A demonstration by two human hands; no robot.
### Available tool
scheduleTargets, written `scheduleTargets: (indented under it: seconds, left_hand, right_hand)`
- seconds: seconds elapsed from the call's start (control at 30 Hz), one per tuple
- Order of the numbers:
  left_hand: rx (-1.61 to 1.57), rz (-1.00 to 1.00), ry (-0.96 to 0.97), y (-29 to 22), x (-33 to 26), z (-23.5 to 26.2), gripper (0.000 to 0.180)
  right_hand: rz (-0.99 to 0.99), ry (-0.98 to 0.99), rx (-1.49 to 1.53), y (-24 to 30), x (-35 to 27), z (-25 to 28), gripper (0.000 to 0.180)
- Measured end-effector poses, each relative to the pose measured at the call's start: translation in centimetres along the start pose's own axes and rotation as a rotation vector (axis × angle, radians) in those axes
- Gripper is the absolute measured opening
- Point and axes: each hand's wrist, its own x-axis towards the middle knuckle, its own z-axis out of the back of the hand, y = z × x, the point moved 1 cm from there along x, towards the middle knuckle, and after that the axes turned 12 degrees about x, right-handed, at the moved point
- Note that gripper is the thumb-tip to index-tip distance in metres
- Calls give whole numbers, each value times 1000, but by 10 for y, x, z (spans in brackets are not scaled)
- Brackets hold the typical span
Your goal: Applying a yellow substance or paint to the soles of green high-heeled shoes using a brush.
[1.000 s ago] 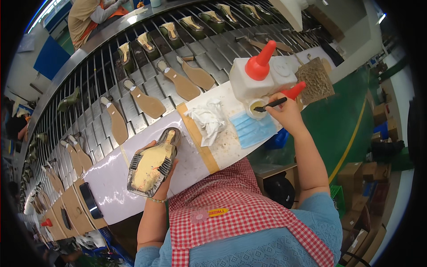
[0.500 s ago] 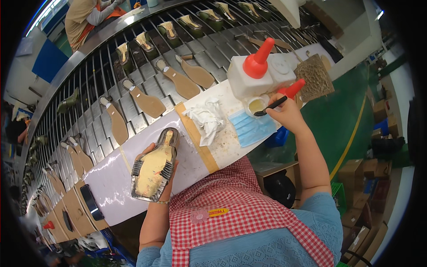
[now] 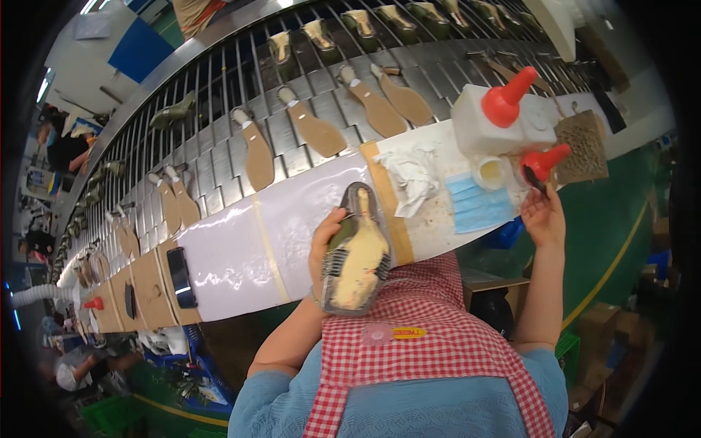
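My left hand (image 3: 321, 244) grips a dark green shoe upper on its last (image 3: 358, 259), held bottom up above the bench's front edge. Its underside is cream, with pleated dark edges folded in along both sides. Over at the right, the fingers of my right hand (image 3: 544, 215) pinch a small black brush (image 3: 534, 177) in front of a red cone nozzle (image 3: 551, 155). To its left stands a small cup (image 3: 491, 172) with yellowish liquid. A blue face mask (image 3: 478, 202) lies below the cup, and a crumpled white cloth (image 3: 412, 179) is beside it.
A white jug (image 3: 478, 120) with a red cone cap stands behind the cup. Tan insoles (image 3: 314, 128) and green shoe uppers (image 3: 398, 22) lie on the slatted metal conveyor (image 3: 219, 157) beyond the bench. A black phone (image 3: 181, 277) rests at the left.
The brush has left the cup and moved right and toward me, its handle turned. The shoe upper has tilted to the right, and the whole view has swung left.
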Motion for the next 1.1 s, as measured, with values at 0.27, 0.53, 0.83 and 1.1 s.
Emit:
scheduleTargets:
  seconds: [0.27, 0.53, 0.83, 1.1]
  left_hand:
    - [281, -34, -22, 2, -4, -7, 72]
    - [339, -74, -47, 4, -9, -8, 76]
    - [354, -104, -125, 0, -7, -5, 54]
    - [399, -100, -93, -4, -6, -1, 54]
  right_hand:
    - [47, 318, 35, -45, -82, -96, 27]
    - [-8, 883, -617, -142, -151, -141, 22]
    - [40, 901, -744, -166, -149, -132, 21]
    - [206, 1015, -879, -165, -158, -137, 20]
